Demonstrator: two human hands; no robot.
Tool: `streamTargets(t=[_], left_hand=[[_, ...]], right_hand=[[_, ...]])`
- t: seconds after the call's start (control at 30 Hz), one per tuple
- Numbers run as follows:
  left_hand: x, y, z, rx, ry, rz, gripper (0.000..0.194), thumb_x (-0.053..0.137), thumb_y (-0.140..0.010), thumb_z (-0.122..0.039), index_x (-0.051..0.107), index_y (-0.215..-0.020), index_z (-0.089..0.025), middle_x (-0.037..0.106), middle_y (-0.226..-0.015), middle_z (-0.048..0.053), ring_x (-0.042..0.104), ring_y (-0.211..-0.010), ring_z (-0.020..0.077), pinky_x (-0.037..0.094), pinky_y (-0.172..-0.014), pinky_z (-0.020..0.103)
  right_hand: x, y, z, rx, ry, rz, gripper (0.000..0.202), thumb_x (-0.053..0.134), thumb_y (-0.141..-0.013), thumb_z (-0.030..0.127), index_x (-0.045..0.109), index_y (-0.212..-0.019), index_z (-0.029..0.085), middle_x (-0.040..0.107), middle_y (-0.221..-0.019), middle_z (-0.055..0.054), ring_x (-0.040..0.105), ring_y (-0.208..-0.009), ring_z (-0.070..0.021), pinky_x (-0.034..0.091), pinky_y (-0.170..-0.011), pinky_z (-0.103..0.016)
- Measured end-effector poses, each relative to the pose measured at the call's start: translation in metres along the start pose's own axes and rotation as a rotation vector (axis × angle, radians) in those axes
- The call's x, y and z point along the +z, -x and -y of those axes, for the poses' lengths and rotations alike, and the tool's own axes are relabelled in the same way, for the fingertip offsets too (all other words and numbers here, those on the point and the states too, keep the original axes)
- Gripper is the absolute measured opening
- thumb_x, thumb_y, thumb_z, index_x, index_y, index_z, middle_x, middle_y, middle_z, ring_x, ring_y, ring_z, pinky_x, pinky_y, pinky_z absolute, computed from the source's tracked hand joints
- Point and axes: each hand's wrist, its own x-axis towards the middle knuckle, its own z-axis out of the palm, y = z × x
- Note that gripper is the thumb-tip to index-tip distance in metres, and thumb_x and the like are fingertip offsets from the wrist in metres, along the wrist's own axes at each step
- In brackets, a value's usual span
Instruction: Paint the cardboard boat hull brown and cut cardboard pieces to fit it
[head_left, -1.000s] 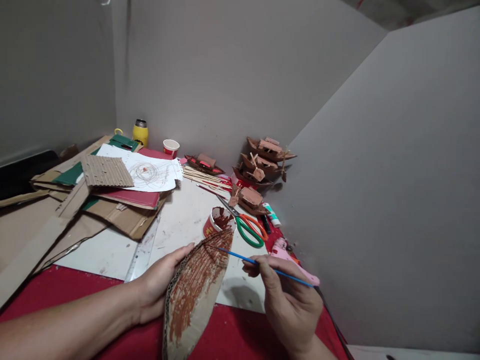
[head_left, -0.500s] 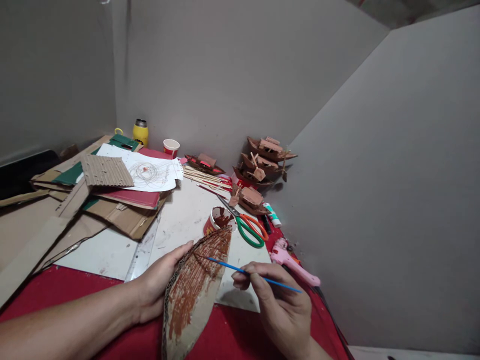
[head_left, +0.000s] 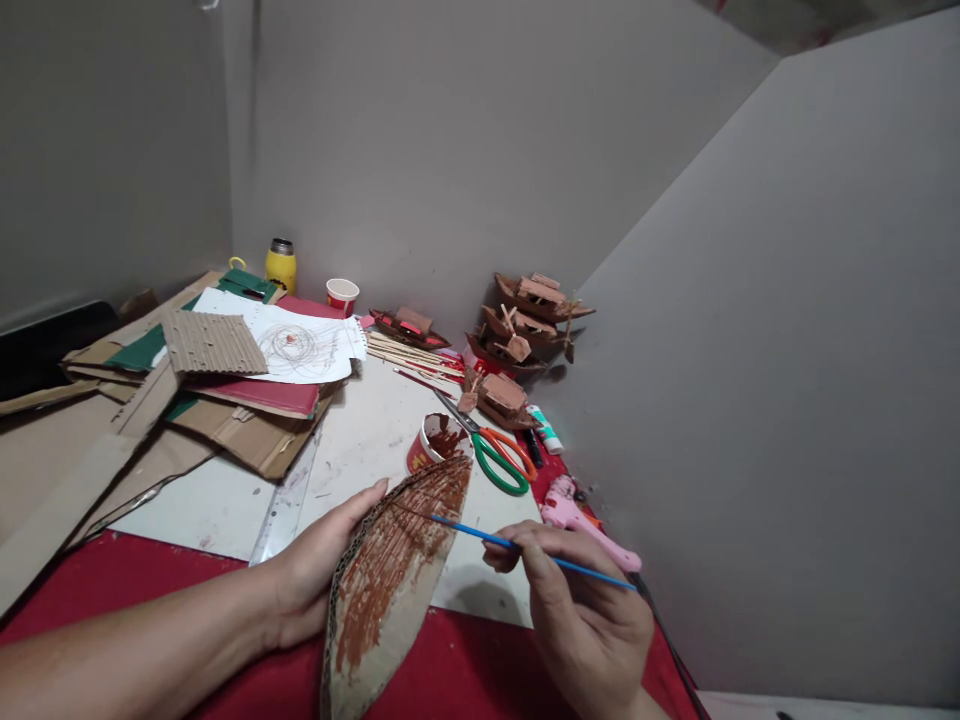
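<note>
My left hand (head_left: 319, 570) grips the left edge of a pointed, leaf-shaped cardboard piece (head_left: 397, 570), its thumb along the edge. Reddish-brown paint streaks cover much of its face, while the lower right part stays bare cardboard. A blue-handled paintbrush (head_left: 495, 540) is pinched in my right hand (head_left: 581, 600), its tip touching the painted surface near the upper left edge. Just behind the piece's upper point stands a red paper cup (head_left: 424, 447) with brown paint inside. Scissors (head_left: 495, 450) with green and orange handles lie to the right of the cup.
Several brown model boats (head_left: 525, 340) are stacked against the back wall. A pink glue gun (head_left: 592, 525) lies at the right edge. Cardboard sheets (head_left: 247, 440) and a drawing (head_left: 300, 345) pile up at left, near a yellow bottle (head_left: 281, 268) and another paper cup (head_left: 342, 294).
My right hand has shifted slightly right with the paintbrush. The cardboard piece has turned a little, its upper point now farther right. My left hand has stayed in place.
</note>
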Motion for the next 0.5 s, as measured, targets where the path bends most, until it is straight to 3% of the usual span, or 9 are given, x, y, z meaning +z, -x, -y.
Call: streamTargets(t=[0.3, 0.5], left_hand=[[-0.001, 0.000, 0.002, 0.013, -0.001, 0.034, 0.045, 0.050, -0.094, -0.044, 0.074, -0.108, -0.009, 0.080, -0.093, 0.010, 0.075, -0.078, 0.0215, 0.053, -0.079, 0.029], [0.003, -0.002, 0.002, 0.039, -0.020, 0.045, 0.044, 0.050, -0.094, -0.041, 0.070, -0.116, -0.008, 0.079, -0.098, 0.010, 0.074, -0.088, 0.0229, 0.051, -0.086, 0.030]], right_hand=[[0.005, 0.000, 0.015, -0.012, -0.128, 0.001, 0.012, 0.058, -0.094, 0.014, 0.068, -0.099, 0.018, 0.070, -0.080, -0.005, 0.066, -0.068, -0.0156, 0.058, -0.055, -0.027], [0.009, 0.003, 0.016, -0.043, -0.095, 0.109, 0.015, 0.058, -0.094, 0.014, 0.069, -0.102, 0.019, 0.070, -0.079, -0.006, 0.068, -0.071, -0.0180, 0.060, -0.057, -0.029]])
